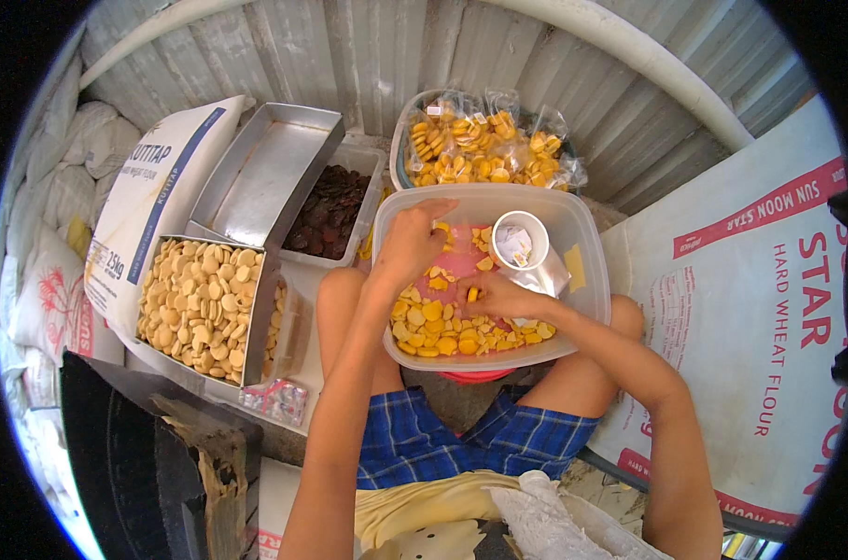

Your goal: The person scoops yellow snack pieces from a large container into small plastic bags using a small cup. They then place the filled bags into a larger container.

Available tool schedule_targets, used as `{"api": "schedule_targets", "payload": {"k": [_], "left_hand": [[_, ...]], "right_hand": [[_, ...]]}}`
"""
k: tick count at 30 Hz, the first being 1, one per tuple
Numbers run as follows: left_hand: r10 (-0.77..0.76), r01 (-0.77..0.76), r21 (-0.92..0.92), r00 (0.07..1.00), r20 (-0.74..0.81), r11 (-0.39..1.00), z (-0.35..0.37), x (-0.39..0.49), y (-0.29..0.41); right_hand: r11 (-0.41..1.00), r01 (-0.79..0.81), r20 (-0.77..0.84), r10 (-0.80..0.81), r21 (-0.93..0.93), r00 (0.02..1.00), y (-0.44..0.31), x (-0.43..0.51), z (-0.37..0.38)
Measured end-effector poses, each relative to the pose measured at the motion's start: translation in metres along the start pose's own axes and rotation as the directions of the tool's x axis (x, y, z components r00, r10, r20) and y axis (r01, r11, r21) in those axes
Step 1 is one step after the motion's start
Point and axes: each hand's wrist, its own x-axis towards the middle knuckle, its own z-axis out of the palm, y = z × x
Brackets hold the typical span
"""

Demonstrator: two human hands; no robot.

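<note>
A clear plastic bin rests across my thighs with whole and broken yellow biscuits in it. My right hand is inside the bin, pinching a small yellow biscuit between thumb and fingers. Over the bin's left side is my left hand, its fingers partly curled near some biscuit pieces; whether anything is in them is hidden. A white cup holding small paper slips sits at the bin's right, on top of clear plastic bags.
Behind the bin, a tub holds bagged yellow biscuits. To the left are a metal tray of pale biscuits, an inclined metal tray, a container of dark pieces and a flour sack. Flour-sack sheeting covers the right side.
</note>
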Motion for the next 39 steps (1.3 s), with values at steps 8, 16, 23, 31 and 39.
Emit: {"api": "schedule_targets", "payload": {"k": [8, 16, 23, 31, 39], "left_hand": [[-0.017, 0.017, 0.034, 1.000, 0.013, 0.999, -0.001, 0.003, 0.005], [-0.057, 0.058, -0.042, 0.998, 0.026, 0.997, 0.000, 0.004, 0.008], [-0.163, 0.184, -0.197, 0.980, 0.117, 0.963, -0.001, 0.002, -0.004], [0.019, 0.032, -0.183, 0.964, 0.266, 0.983, -0.003, 0.001, 0.016], [0.006, 0.069, -0.235, 0.952, 0.306, 0.970, 0.001, 0.000, 0.002]], "right_hand": [[0.784, 0.228, 0.018, -0.267, -0.577, 0.964, 0.027, 0.001, 0.006], [0.613, 0.331, 0.212, -0.260, -0.718, 0.942, 0.034, -0.003, 0.018], [0.948, 0.285, -0.008, -0.287, 0.139, 0.958, -0.013, -0.020, -0.006], [0.182, 0.191, -0.173, -0.108, 0.964, 0.979, -0.026, -0.023, -0.016], [0.223, 0.232, -0.204, -0.143, 0.947, 0.969, -0.054, -0.039, -0.014]]}}
